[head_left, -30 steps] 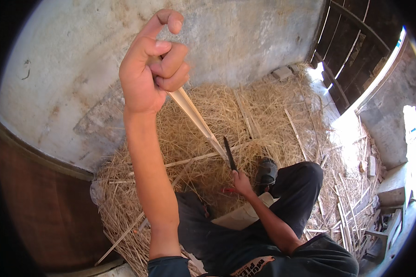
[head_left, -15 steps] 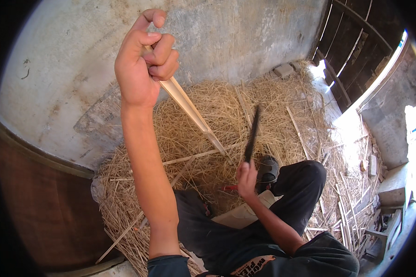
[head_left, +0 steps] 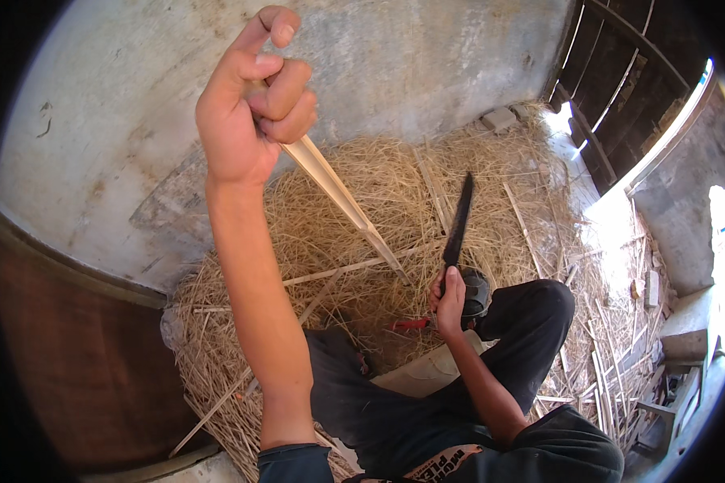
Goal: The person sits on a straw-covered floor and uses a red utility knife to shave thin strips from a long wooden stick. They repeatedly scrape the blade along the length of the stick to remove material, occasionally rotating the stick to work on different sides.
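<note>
Raised at the upper left, my left hand [head_left: 254,117] is closed round the top end of a long split bamboo piece [head_left: 330,183]. The bamboo slants down to the right, its pale hollow side showing, and its lower tip is over the straw. My right hand [head_left: 449,302] grips a long dark-bladed knife [head_left: 459,221] near my knee. The blade points up and away, to the right of the bamboo and apart from it; my fingers hide the handle.
Straw and thin shavings [head_left: 387,185] heap against the stained wall [head_left: 427,72]. A red-handled tool [head_left: 412,324] lies beside my shoe [head_left: 475,291]. Bricks [head_left: 499,119] stand at the back, dark wooden boards [head_left: 620,80] at the far right, and a brown panel [head_left: 80,346] at the left.
My right hand and the knife have moved a little up and to the right, farther from the bamboo. My left hand and the bamboo have barely shifted.
</note>
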The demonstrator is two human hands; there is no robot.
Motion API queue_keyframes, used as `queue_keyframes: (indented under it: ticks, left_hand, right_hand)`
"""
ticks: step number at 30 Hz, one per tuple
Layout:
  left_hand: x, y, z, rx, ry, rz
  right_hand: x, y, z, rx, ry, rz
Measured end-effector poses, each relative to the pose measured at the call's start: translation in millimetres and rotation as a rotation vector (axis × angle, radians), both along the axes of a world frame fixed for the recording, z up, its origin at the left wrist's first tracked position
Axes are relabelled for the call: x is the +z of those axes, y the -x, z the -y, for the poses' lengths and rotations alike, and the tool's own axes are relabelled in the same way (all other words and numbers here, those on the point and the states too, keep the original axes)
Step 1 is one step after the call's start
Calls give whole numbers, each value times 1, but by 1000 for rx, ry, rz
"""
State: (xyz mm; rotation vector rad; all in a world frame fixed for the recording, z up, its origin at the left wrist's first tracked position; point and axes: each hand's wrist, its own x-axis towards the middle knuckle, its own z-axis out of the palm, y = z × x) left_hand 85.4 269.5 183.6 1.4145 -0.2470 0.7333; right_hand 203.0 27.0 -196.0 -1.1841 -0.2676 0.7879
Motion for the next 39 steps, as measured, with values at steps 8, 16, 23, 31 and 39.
queue_keyframes:
  ticks: [8,16,23,31,39]
  left_hand:
    - [2,3,1,-224,-51,33]
    - [0,7,-4,-295,-26,44]
    - [1,5,-5,-450,9,64]
    - [-1,8,-5,-371,2,71]
    - [-3,10,-3,-330,-17,78]
  right_hand:
    - [-130,15,23,429,507,67]
    - [-34,10,6,-21,86,215]
    - [-156,12,21,430,474,-47]
    - [-81,15,2,-120,-28,224]
    - [-179,28,42,402,532,-77]
